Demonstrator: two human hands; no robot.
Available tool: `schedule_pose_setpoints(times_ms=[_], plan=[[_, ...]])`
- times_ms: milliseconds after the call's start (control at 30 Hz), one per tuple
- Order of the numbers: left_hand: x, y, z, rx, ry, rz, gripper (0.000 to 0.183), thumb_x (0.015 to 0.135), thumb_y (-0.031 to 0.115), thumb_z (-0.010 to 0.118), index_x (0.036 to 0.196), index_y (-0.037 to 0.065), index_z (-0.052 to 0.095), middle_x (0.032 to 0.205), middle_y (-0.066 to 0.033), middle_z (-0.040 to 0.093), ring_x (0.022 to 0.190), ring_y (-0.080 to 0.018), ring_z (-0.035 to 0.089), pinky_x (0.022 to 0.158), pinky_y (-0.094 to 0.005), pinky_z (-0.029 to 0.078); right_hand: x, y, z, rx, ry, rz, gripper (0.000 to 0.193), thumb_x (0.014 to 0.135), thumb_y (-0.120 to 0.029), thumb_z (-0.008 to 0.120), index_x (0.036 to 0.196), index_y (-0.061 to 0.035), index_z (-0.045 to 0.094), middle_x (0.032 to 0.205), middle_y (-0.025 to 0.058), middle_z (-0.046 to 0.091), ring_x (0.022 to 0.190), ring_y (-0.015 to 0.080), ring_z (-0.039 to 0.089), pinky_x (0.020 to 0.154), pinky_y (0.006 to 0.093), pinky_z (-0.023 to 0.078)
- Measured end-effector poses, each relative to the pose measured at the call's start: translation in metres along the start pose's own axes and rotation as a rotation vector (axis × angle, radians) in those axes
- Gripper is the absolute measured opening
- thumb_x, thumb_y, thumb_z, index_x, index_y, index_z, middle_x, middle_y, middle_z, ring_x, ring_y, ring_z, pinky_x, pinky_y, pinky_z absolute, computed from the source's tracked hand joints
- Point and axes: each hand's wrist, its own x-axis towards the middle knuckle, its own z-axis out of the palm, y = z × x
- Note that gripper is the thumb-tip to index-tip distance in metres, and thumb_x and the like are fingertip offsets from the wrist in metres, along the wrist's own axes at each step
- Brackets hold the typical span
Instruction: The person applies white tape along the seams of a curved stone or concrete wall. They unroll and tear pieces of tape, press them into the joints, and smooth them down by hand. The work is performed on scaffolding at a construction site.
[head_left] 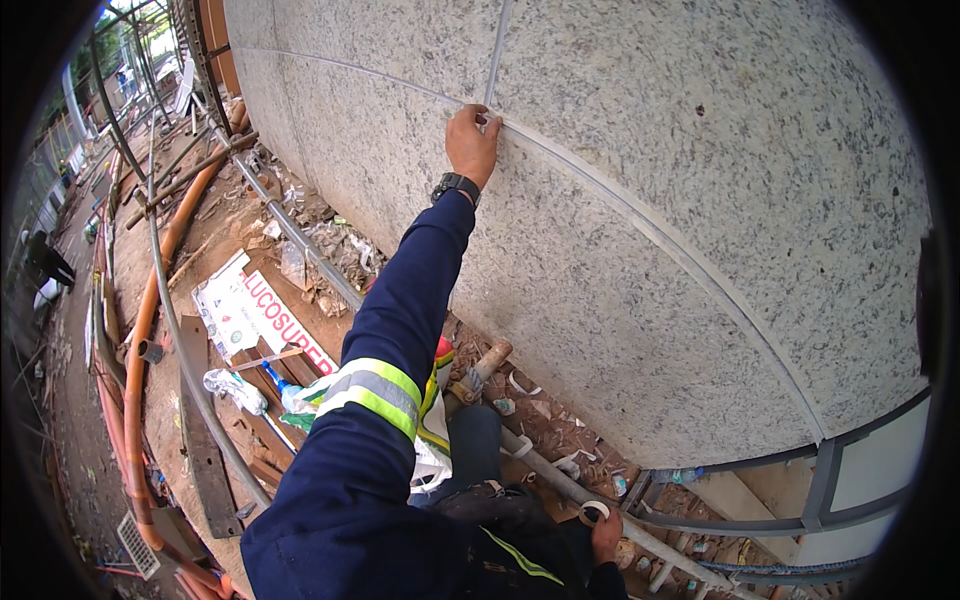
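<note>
My left hand (472,148), with a dark watch (456,187) on its wrist, reaches up to the speckled stone wall (640,330). Its fingers are pinched together at the crossing of two grey joints; what lies between the fingertips is too small to make out. From there a pale band (640,220) follows the curved joint down to the right. Low in the view, beside the metal rail, my right hand (606,535) grips a roll of pale tape (594,513). Part of that hand is cut off by my dark sleeve.
A scaffold pole (570,485) passes below me, along the wall's foot. Grey window framing (825,480) stands at the lower right. Leftward lie a printed white board (262,310), wooden planks (205,440), an orange pipe (145,330) and rubble. Another person (45,262) is at the far left.
</note>
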Motion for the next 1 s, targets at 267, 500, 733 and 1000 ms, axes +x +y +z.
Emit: schedule_pose_setpoints(times_ms=[267,500,733,1000], plan=[[-0.002,-0.002,0.015,-0.089,0.077,-0.090,0.022,0.083,0.017,0.077,0.100,0.004,0.071,0.094,-0.0101,0.068,0.091,-0.0295,0.061,0.084,-0.0410,0.049,0.001,0.003,0.004,-0.028,0.035,0.008,0.024,0.089,-0.010,0.064,0.111,-0.0023,0.065,0.107,0.0218,0.067,0.108,0.0436,0.059,0.095,0.0515,0.045],[0.003,0.001,0.031,-0.318,0.183,-0.293,0.016,0.089,0.015,0.071,0.094,0.000,0.070,0.085,-0.0111,0.070,0.074,-0.0217,0.063,0.071,-0.0362,0.052,0.000,0.007,0.008,-0.010,0.043,0.022,0.025,0.090,-0.012,0.063,0.113,-0.0017,0.065,0.108,0.0222,0.067,0.108,0.0431,0.059,0.096,0.0509,0.045],[0.003,0.000,0.049,-0.093,0.284,-0.118,0.014,0.096,0.014,0.061,0.097,0.000,0.059,0.089,-0.0174,0.064,0.082,-0.0341,0.061,0.076,-0.0440,0.049,0.002,0.009,0.012,-0.070,0.056,-0.011,0.026,0.089,-0.011,0.063,0.112,0.0003,0.066,0.108,0.0232,0.067,0.105,0.0437,0.060,0.095,0.0510,0.046],[-0.009,0.003,0.034,-0.056,0.141,0.009,0.033,0.097,0.029,0.063,0.111,0.000,0.058,0.103,-0.0197,0.057,0.104,-0.0386,0.052,0.092,-0.0489,0.042,0.001,0.002,0.009,-0.103,0.088,-0.034,0.028,0.086,-0.010,0.065,0.112,0.0008,0.065,0.105,0.0228,0.067,0.105,0.0438,0.060,0.093,0.0517,0.046]])
